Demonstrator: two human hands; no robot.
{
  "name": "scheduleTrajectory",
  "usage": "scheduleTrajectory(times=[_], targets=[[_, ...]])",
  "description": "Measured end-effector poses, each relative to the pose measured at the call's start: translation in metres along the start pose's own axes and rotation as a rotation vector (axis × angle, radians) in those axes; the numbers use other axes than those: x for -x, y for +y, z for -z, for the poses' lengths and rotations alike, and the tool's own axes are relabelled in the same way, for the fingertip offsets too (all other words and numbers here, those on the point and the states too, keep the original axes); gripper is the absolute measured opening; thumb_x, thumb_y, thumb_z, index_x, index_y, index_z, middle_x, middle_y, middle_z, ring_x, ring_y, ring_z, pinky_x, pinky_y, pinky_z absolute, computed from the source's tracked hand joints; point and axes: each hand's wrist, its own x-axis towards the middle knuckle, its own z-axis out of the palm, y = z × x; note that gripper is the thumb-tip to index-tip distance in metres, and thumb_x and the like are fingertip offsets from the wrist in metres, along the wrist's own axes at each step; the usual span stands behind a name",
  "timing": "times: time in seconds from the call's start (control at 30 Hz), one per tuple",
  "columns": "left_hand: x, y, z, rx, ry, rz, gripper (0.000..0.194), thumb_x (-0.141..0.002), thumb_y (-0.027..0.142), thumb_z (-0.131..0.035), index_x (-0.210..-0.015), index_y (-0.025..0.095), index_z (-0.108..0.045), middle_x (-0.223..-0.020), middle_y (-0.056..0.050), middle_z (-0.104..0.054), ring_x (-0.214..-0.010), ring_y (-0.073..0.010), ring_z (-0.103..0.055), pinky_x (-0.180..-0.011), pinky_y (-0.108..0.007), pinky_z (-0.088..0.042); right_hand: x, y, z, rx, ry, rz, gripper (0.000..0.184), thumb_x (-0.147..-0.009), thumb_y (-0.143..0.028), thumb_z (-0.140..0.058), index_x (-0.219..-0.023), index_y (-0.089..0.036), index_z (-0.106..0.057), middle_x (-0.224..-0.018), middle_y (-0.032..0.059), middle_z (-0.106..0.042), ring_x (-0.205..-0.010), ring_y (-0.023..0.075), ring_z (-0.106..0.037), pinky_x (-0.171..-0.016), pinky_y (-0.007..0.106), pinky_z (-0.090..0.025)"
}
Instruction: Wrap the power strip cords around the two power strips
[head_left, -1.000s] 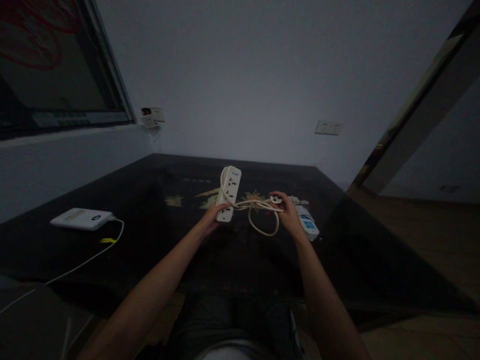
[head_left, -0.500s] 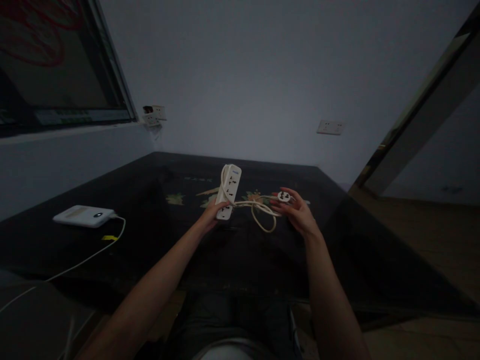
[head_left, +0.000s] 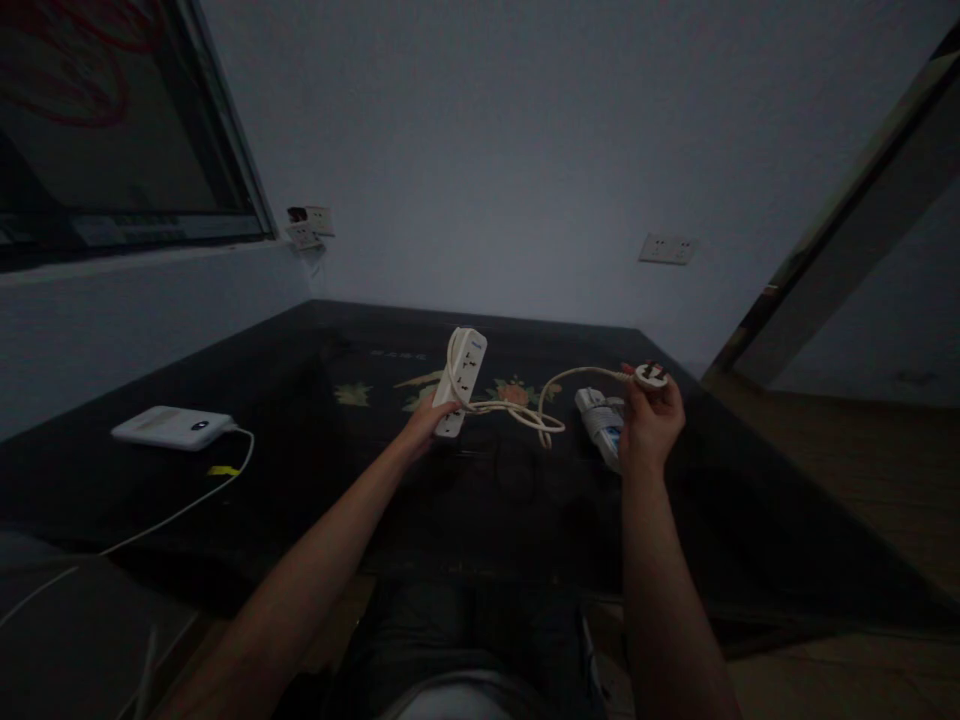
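A white power strip (head_left: 466, 368) is tilted up above the dark table, its sockets facing me. My left hand (head_left: 421, 430) is closed around its lower end, with the thumb across the front. The beige cord (head_left: 517, 408) wraps round the strip and runs loosely to the right, with a loop in the middle. At its far end is a white plug (head_left: 651, 376), prongs showing, which my right hand (head_left: 651, 418) grips from below. Behind that hand, partly hidden, lies a second power strip (head_left: 600, 422), white and blue with its cord wound round it.
A white power bank (head_left: 174, 427) with a thin white cable (head_left: 180, 517) lies on the table (head_left: 480, 520) at the left. Near it is a yellow tag (head_left: 223, 470). Wall sockets (head_left: 667, 249) sit at the back right, and others (head_left: 309, 228) in the left corner.
My right hand has moved right with the plug, drawing out a length of cord and shrinking the hanging loop. My left hand and the power strip have stayed almost still.
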Motion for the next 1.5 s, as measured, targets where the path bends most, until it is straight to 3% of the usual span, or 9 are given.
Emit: scheduleTrajectory(times=[0.2,0.33,0.47,0.6,0.77,0.97,1.2,1.37,1.5], targets=[[-0.003,-0.001,0.004,0.027,0.027,0.03,0.049,-0.065,0.021,-0.069,-0.111,0.009,-0.06,-0.084,-0.009,-0.071,-0.06,-0.0159,-0.063,-0.055,-0.024,-0.048,-0.006,-0.002,0.011,-0.019,0.063,0.115,0.051,-0.071,-0.029,-0.071,-0.115,-0.031,-0.046,-0.135,0.0048,-0.047,-0.103,0.0208,-0.064,-0.087,0.046,-0.052],[-0.003,-0.003,0.003,0.046,0.024,0.069,0.047,-0.064,0.019,-0.068,-0.109,0.011,-0.06,-0.081,-0.008,-0.07,-0.062,-0.0163,-0.063,-0.056,-0.025,-0.05,-0.002,-0.002,0.007,-0.035,0.016,0.04,0.051,-0.07,-0.03,-0.072,-0.114,-0.028,-0.046,-0.12,0.0054,-0.058,-0.097,0.0205,-0.065,-0.087,0.048,-0.052],[-0.001,-0.005,-0.002,0.04,0.008,0.106,0.041,-0.065,0.019,-0.068,-0.104,0.012,-0.06,-0.075,-0.007,-0.07,-0.061,-0.0176,-0.063,-0.057,-0.028,-0.051,0.004,-0.005,-0.006,-0.101,-0.034,-0.084,0.039,-0.064,-0.027,-0.077,-0.097,-0.02,-0.056,-0.098,0.0045,-0.067,-0.091,0.0194,-0.068,-0.091,0.044,-0.05],[0.003,-0.007,-0.008,0.016,-0.029,0.13,0.036,-0.065,0.018,-0.068,-0.1,0.012,-0.063,-0.074,-0.008,-0.07,-0.061,-0.0189,-0.064,-0.057,-0.029,-0.052,0.014,-0.01,-0.015,-0.101,-0.176,-0.209,0.032,-0.065,-0.03,-0.078,-0.09,-0.018,-0.061,-0.095,0.006,-0.071,-0.09,0.0205,-0.069,-0.091,0.042,-0.05],[0.011,-0.008,-0.015,-0.004,-0.087,0.141,0.039,-0.064,0.018,-0.07,-0.102,0.012,-0.064,-0.08,-0.009,-0.07,-0.063,-0.0199,-0.065,-0.058,-0.03,-0.052,0.031,-0.011,-0.024,-0.103,-0.438,-0.264,0.03,-0.077,-0.043,-0.068,-0.096,-0.023,-0.056,-0.093,0.005,-0.073,-0.091,0.0217,-0.069,-0.088,0.043,-0.051],[0.012,-0.009,-0.016,-0.011,-0.115,0.14,0.039,-0.064,0.019,-0.069,-0.102,0.011,-0.064,-0.079,-0.01,-0.069,-0.062,-0.0201,-0.064,-0.058,-0.031,-0.053,0.049,-0.005,-0.029,0.168,-0.687,-0.135,0.02,-0.078,-0.036,-0.067,-0.093,-0.026,-0.06,-0.089,0.0011,-0.068,-0.087,0.0205,-0.064,-0.088,0.039,-0.048],[0.013,-0.007,-0.017,-0.007,-0.103,0.132,0.041,-0.065,0.018,-0.068,-0.105,0.012,-0.064,-0.084,-0.011,-0.07,-0.067,-0.021,-0.064,-0.059,-0.032,-0.054,0.064,-0.004,-0.034,0.493,-1.066,0.182,0.026,-0.086,-0.036,-0.057,-0.11,-0.029,-0.065,-0.108,0.0059,-0.065,-0.106,0.0267,-0.055,-0.095,0.045,-0.041],[0.012,-0.007,-0.017,-0.01,-0.111,0.137,0.037,-0.064,0.018,-0.068,-0.1,0.01,-0.064,-0.081,-0.011,-0.069,-0.065,-0.0211,-0.064,-0.057,-0.032,-0.054,0.064,-0.012,-0.037,0.567,-1.189,0.216,0.045,-0.094,-0.048,-0.038,-0.133,-0.029,-0.049,-0.126,0.0094,-0.054,-0.117,0.0277,-0.047,-0.1,0.046,-0.036],[0.012,-0.007,-0.017,-0.013,-0.119,0.123,0.036,-0.063,0.019,-0.067,-0.098,0.011,-0.064,-0.078,-0.009,-0.069,-0.063,-0.0197,-0.063,-0.057,-0.03,-0.053,0.067,-0.015,-0.039,0.564,-1.222,0.236,0.05,-0.095,-0.05,-0.03,-0.136,-0.025,-0.046,-0.119,0.0121,-0.054,-0.114,0.0275,-0.047,-0.098,0.047,-0.037]])
